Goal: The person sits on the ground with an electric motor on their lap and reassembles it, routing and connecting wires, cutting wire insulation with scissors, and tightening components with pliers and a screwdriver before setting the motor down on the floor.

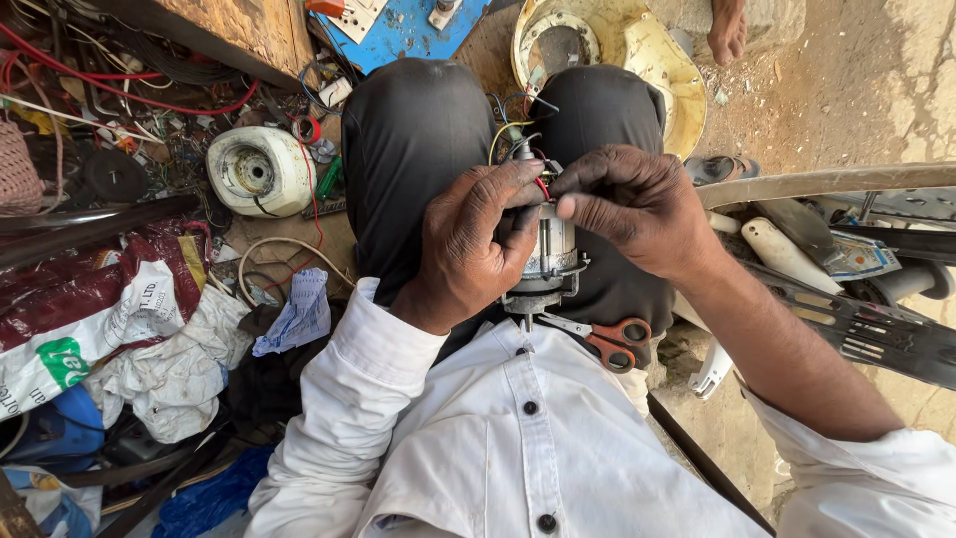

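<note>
One pair of orange-handled scissors (615, 342) is seen nearest, resting on the lap. Just beyond, one small electric motor (546, 254) is held upright between the knees. The left hand (468, 249) is wrapped closed around its metal body; the right hand (637, 204) is pinched shut on the thin wires (533, 169) at its far end. The motor is judged heavy and rigid, best gripped by the casing, the wires soft and easily broken. Farther left, one white round housing (261, 171) lies among clutter.
</note>
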{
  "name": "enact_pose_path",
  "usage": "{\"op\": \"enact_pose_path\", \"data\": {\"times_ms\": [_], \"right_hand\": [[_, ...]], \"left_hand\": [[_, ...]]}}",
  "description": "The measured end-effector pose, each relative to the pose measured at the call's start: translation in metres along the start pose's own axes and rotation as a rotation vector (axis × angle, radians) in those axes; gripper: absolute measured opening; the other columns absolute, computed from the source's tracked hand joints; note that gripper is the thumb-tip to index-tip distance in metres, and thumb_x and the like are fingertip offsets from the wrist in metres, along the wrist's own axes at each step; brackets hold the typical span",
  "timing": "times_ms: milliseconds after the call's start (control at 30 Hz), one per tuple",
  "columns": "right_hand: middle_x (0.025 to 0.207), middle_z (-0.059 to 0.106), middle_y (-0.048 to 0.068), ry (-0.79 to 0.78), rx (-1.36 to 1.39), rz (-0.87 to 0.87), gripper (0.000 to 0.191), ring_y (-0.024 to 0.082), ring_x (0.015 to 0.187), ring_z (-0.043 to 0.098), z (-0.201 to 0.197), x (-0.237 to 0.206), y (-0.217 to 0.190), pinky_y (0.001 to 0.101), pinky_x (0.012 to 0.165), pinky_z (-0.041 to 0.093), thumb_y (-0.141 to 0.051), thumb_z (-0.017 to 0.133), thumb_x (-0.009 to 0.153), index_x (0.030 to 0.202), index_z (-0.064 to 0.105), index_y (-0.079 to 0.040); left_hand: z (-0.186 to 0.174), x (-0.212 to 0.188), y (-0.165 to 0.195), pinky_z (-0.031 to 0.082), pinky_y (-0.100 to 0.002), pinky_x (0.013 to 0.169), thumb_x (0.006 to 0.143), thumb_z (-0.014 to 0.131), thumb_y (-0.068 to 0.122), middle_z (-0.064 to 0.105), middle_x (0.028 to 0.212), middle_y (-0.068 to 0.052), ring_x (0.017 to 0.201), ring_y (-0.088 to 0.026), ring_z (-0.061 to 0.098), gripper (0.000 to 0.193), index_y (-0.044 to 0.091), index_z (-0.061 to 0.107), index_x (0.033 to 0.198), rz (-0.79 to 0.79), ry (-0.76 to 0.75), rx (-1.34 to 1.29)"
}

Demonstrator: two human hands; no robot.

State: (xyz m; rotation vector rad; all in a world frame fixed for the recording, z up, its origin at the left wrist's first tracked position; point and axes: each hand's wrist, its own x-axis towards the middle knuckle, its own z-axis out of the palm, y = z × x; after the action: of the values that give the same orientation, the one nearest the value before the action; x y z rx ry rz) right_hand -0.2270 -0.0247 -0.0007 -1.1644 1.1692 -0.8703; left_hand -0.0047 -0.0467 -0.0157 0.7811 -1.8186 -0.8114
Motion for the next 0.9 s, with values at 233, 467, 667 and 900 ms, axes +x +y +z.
{"op": "enact_pose_path", "data": {"times_ms": [233, 467, 667, 900], "right_hand": [[0.100, 0.072, 0.006, 0.064, -0.188, -0.176, 0.010, 0.011, 0.089, 0.068, 0.007, -0.002, -0.001, 0.0251, 0.079, 0.055, -0.005, 0.080, 0.094, 0.102, 0.075, -0.001], [0.100, 0.070, 0.011, 0.138, -0.506, -0.450, 0.012, 0.022, 0.088, 0.068, 0.013, 0.000, -0.003, 0.0322, 0.079, 0.054, -0.004, 0.081, 0.094, 0.101, 0.071, -0.001], [0.102, 0.065, 0.012, 0.212, -0.584, -0.463, 0.013, 0.026, 0.092, 0.067, 0.024, 0.000, 0.001, 0.0344, 0.081, 0.055, -0.001, 0.076, 0.097, 0.103, 0.064, -0.001], [0.101, 0.064, 0.013, 0.252, -0.582, -0.467, 0.012, 0.026, 0.095, 0.067, 0.030, -0.002, 0.006, 0.0348, 0.083, 0.054, -0.001, 0.076, 0.097, 0.102, 0.065, -0.001]], "left_hand": [[0.002, -0.001, -0.003, 0.061, -0.037, 0.091, 0.091, 0.077, -0.009, 0.071, 0.115, -0.013, 0.107, -0.028, 0.073, 0.052, 0.002, 0.053, 0.135, -0.007, -0.021, -0.033], [-0.001, 0.000, -0.003, 0.060, -0.034, 0.086, 0.093, 0.077, -0.010, 0.072, 0.104, -0.008, 0.100, -0.026, 0.072, 0.054, 0.001, 0.055, 0.141, -0.058, -0.091, -0.031], [-0.012, 0.006, 0.003, 0.060, -0.035, 0.089, 0.097, 0.071, -0.005, 0.070, 0.115, -0.014, 0.105, -0.028, 0.073, 0.037, 0.003, 0.060, 0.132, -0.143, 0.065, -0.027], [-0.013, 0.018, -0.003, 0.057, -0.041, 0.087, 0.092, 0.074, -0.002, 0.066, 0.107, -0.014, 0.099, -0.034, 0.069, 0.019, 0.002, 0.067, 0.109, -0.131, -0.084, 0.054]]}}
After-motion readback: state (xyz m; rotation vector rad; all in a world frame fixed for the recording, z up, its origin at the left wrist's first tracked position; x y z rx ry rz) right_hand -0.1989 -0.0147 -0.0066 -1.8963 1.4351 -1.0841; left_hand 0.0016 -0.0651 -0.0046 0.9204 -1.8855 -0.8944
